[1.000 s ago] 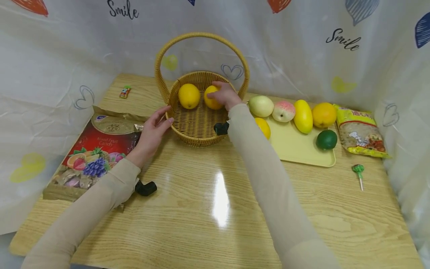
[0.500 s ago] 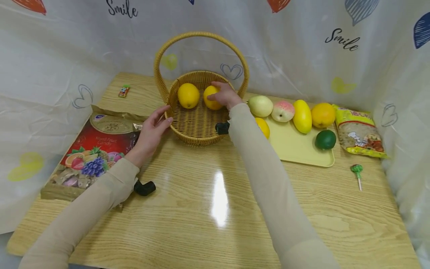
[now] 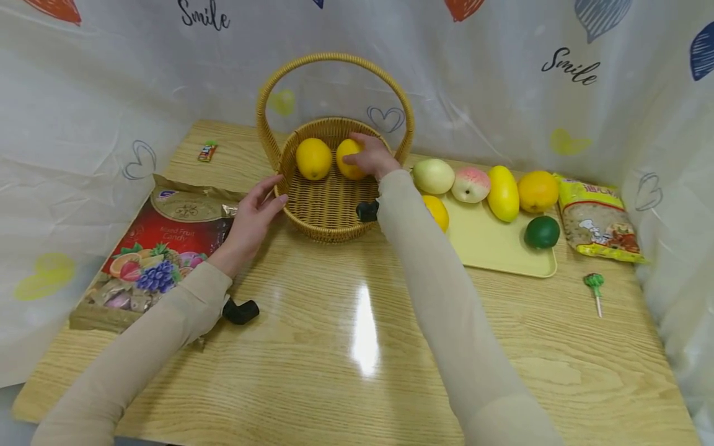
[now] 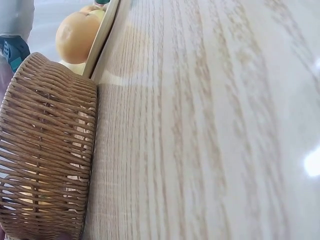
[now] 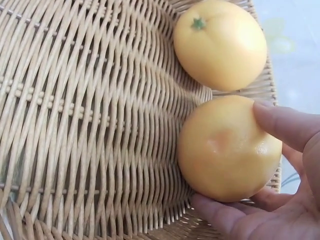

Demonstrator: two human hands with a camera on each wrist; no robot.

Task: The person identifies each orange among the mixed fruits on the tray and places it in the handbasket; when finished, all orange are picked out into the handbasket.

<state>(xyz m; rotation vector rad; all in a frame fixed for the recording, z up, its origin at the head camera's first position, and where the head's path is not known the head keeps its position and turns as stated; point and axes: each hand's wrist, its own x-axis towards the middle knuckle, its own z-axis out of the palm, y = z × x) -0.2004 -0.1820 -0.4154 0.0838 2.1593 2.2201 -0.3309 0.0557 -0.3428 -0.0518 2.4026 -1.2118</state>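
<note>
My right hand [image 3: 370,156] holds an orange [image 5: 230,150] inside the wicker basket [image 3: 329,232], thumb on one side and fingers curled under the other in the right wrist view. A second orange [image 3: 313,159] lies just left of it in the basket, its green stem mark showing in the right wrist view. With fingers spread, my left hand [image 3: 253,217] rests against the basket's left rim. The left wrist view mostly shows the basket's woven side [image 4: 47,150]; the left fingers are almost wholly out of that frame.
Right of the basket, a yellow tray [image 3: 491,248] bears a guava-like green fruit [image 3: 434,176], a peach [image 3: 471,184], a mango [image 3: 503,193], oranges [image 3: 538,191] and a dark green fruit [image 3: 542,232]. Around lie a candy bag [image 3: 162,241], small wrapped candy [image 3: 207,152], yellow food packet [image 3: 599,217] and lollipop [image 3: 594,285].
My right hand has shifted the held orange slightly left, closer to the other orange in the basket. The left hand stays at the basket's rim.
</note>
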